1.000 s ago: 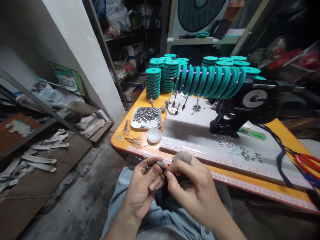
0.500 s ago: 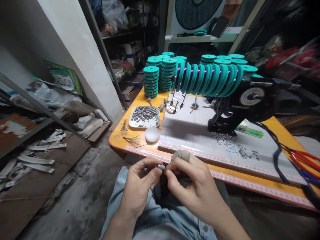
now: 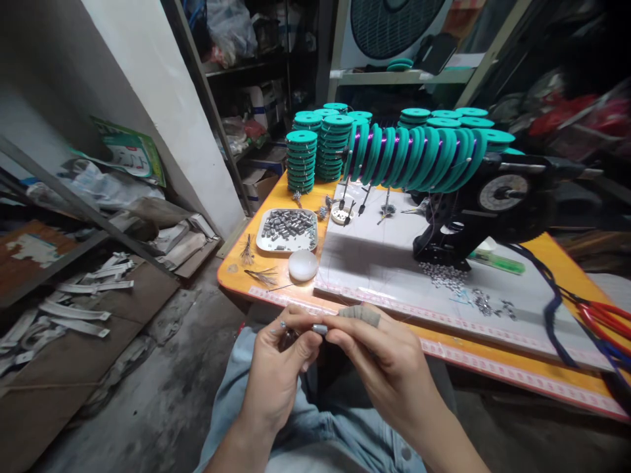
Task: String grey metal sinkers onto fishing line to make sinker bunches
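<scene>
Between thumb and index finger, my left hand pinches a small grey metal cylinder. More small shiny bits show in its curled fingers, too hidden to name. My right hand is closed at the cylinder's right end, thumb and index finger close to it; whether they grip the cylinder or a thin wire cannot be made out. One right finger is wrapped in grey tape. Both hands are over my lap, at the near edge of the table. A white tray holds many similar grey cylinders, with a white round dish beside it.
Stacks of green spools stand at the back of the orange table. A row of green spools with purple wire sits on a black winding machine. Small metal pieces lie on the white board. Red-handled pliers lie at right.
My right fingers have straightened and moved in against the cylinder's right end. My left hand keeps its pinch, and the view has shifted slightly.
</scene>
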Tool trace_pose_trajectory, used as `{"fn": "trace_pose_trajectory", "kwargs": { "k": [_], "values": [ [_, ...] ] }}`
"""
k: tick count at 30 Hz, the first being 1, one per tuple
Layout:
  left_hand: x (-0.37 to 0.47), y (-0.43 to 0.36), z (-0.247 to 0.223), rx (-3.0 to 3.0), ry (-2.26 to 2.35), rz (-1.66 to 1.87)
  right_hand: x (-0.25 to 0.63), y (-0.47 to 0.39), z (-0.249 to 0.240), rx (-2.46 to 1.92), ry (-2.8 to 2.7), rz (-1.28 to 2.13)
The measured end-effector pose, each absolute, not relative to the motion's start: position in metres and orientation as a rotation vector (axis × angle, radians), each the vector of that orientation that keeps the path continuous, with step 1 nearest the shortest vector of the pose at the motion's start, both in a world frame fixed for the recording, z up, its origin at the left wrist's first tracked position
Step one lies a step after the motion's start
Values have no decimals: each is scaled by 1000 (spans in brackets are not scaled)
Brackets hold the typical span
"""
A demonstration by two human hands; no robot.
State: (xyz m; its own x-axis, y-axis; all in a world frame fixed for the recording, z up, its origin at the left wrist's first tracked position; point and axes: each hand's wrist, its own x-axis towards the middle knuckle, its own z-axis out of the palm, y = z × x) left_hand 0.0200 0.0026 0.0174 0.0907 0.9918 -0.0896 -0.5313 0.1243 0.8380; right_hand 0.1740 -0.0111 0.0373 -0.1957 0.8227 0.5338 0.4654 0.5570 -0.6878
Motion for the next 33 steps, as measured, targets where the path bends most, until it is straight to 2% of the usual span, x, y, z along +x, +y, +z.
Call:
{"fn": "trace_pose_trajectory", "kwargs": {
  "k": [10,33],
  "values": [
    [22,1,19,803,776,1254,168,-6,34,-1024,-1892,256],
    [21,2,21,1164,824,1374,170,-8,38,-1031,-1916,348]
  ]
}}
